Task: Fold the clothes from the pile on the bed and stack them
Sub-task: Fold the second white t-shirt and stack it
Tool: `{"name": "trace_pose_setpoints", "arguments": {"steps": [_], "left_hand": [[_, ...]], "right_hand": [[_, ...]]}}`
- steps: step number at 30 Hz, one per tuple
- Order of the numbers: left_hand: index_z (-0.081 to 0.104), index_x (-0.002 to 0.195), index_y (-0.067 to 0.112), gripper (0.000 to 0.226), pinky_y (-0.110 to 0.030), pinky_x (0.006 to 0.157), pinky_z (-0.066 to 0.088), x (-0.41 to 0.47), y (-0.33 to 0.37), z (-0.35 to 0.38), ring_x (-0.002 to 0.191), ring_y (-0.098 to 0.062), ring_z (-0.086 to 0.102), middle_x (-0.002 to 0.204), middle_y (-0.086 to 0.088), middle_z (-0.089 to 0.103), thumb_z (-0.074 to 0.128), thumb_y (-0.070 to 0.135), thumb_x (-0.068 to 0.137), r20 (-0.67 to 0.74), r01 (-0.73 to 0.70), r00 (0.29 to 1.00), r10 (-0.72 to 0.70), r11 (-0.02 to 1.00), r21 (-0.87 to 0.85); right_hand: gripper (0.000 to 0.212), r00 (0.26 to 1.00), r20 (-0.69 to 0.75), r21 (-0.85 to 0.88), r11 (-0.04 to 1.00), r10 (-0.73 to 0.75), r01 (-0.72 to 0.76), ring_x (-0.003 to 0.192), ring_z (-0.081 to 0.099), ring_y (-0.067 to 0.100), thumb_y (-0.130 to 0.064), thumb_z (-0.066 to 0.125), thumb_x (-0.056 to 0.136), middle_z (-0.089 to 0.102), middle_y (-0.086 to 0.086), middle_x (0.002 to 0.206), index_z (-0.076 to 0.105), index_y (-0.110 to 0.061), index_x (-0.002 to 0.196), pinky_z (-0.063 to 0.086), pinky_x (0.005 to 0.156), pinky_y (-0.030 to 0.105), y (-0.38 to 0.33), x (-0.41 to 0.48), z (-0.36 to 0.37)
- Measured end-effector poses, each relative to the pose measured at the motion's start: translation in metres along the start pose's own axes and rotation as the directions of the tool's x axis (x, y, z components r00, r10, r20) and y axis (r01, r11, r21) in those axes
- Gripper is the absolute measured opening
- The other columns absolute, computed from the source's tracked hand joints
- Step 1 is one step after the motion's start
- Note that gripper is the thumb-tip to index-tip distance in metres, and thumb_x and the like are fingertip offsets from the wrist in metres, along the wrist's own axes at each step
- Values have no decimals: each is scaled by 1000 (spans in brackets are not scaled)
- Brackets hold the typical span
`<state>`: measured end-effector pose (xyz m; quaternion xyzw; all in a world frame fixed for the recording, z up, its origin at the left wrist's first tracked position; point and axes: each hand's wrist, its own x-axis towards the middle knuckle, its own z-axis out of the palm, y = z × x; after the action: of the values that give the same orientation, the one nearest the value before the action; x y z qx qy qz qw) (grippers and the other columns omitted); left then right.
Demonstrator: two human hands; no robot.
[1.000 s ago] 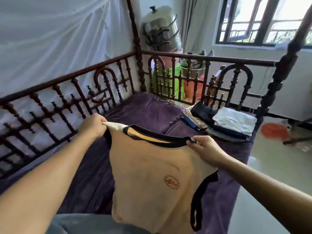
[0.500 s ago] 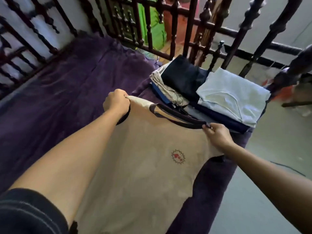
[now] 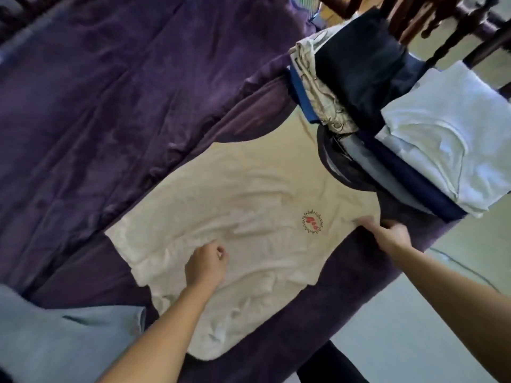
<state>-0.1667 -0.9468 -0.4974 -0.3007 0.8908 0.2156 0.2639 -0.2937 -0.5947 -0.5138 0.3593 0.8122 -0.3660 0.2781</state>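
Head view: shirt (image 3: pixel 249 194) flat on bed (image 3: pixel 110 106), against stack (image 3: pixel 442 134). Right hand (image 3: pixel 388 234) pinches its side edge; left hand (image 3: pixel 206 265) curled on midsection, grasp unclear. Spreading step; next, likely fold right side inward.

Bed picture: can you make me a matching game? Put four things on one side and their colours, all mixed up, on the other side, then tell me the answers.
Things
1. sleeveless top
2. bedspread
3. folded shirt on the stack
4. chest print letters

Colours
A. purple
B. red
C. cream
D. white

Pairs: 1-C, 2-A, 3-D, 4-B
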Motion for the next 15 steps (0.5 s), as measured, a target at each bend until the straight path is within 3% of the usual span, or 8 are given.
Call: {"name": "trace_pose_setpoints", "arguments": {"steps": [3,5,8,10,13,15], "left_hand": [[60,86,23,11,-30,68,48,-59,-36,55,88,-20,62,87,5,62,51,29,89,144,-20,990,5,994,104],[58,99,27,13,-31,80,48,-89,-50,90,101,-18,58,102,6,60,52,32,88,189,-65,981,32,983,171],[39,134,26,58,-33,99,38,-103,-69,138,124,-21,41,132,2,43,62,40,83,239,-114,970,36,941,320],[48,126,24,60,-37,93,44,-103,-80,159,117,-23,47,122,-1,48,73,26,71,145,-89,989,39,927,364],[66,84,15,43,-40,66,50,-99,-96,173,81,-27,60,83,-5,59,82,2,45,-27,-61,997,75,936,347],[66,72,10,30,-40,64,51,-101,-111,171,70,-30,60,71,-7,61,76,-6,49,-108,-24,992,61,950,310]], "right_hand": [[55,998,18,50,997,57,-58,69,55,21,-51,78,70,59,4,79,61,-8,98,46,59,34,1,1,10],[50,996,25,108,990,88,-90,76,60,24,-46,80,69,65,8,88,61,-9,97,50,65,36,6,9,19],[30,993,31,240,963,115,-119,79,63,18,-29,76,76,67,8,98,63,-12,97,51,67,31,6,15,22],[29,991,26,334,933,134,-135,79,65,18,-23,71,80,66,7,99,62,-10,104,54,68,30,12,20,22],[20,992,20,450,885,121,-117,80,65,22,-17,69,83,61,6,94,56,-12,97,57,69,34,19,17,14],[18,994,12,503,858,111,-101,81,65,24,-12,69,82,59,9,93,53,-10,90,58,69,37,21,9,7]]}}
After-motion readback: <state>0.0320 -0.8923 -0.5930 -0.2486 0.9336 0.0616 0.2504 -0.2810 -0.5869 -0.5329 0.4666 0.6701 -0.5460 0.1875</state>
